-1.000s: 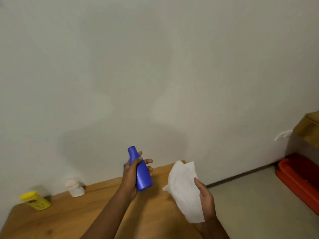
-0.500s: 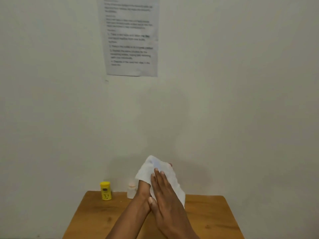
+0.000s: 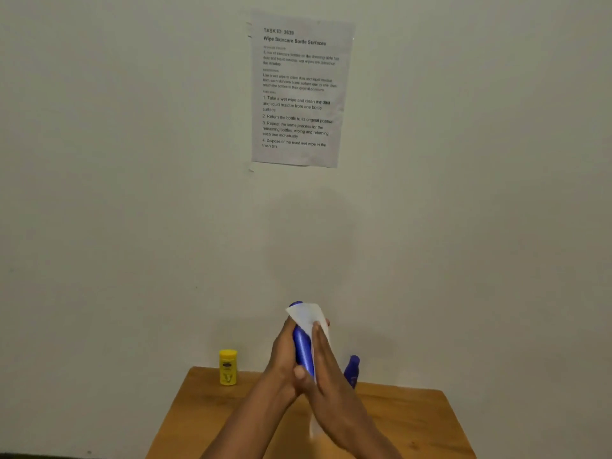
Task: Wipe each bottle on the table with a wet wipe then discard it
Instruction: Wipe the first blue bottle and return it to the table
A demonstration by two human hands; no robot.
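I hold a blue bottle (image 3: 302, 351) upright above the wooden table (image 3: 414, 422), cap end up. My left hand (image 3: 284, 356) grips its left side. My right hand (image 3: 326, 369) presses a white wet wipe (image 3: 309, 318) flat against the bottle's right side; the wipe covers the top and hangs down below my palm. A yellow bottle (image 3: 228, 367) stands at the table's back left. A second blue bottle (image 3: 351, 371) stands at the back, half hidden behind my right hand.
The table stands against a plain wall. A printed task sheet (image 3: 298, 91) is taped to the wall above it. Bare wood shows on the table's right side and front left.
The view swung from the table's right end to face it squarely. My right hand brought the wipe onto the blue bottle and has slid down it, uncovering the bottle's side.
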